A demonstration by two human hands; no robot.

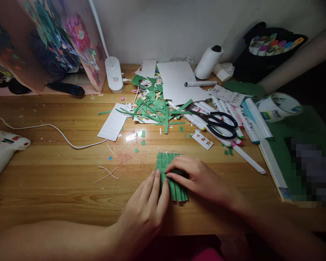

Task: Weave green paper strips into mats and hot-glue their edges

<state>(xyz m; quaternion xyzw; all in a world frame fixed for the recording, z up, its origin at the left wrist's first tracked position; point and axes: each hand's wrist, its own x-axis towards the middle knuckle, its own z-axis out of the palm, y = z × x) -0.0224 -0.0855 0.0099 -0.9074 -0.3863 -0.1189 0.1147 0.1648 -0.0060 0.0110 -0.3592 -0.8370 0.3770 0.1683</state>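
Though cut off by the left edge, recognisable as a glue gun (7,150), white, lying on the wooden table (67,181). Behind, a pink-walled box (88,47) with colourful shapes on the panels, and, in front of that, a thin white cable (47,125) curving toward a white card (112,123). Close by, crossed bits of white thread (108,173); at the back, a white lamp base (114,74).

Next, the left hand (146,204), unclenched, fingers extended, tips resting on the left side of a mat of green paper strips (176,190). Flat on the table at the near middle, between both hands: woven at the far end, parallel and uncrossed toward the near edge (a bit ragged, those ends). Farther back, a tangle of green scraps (152,99) beside a white sheet (176,79). Over the mat from the right, the right hand (199,174), thumb and forefinger close together at the weave; impossible to tell whether pinching a strip. Rightward, dark-handled scissors (208,119) on white markers (258,117), then a black holder (240,69) full of pens (274,47), and a tape roll (268,113).
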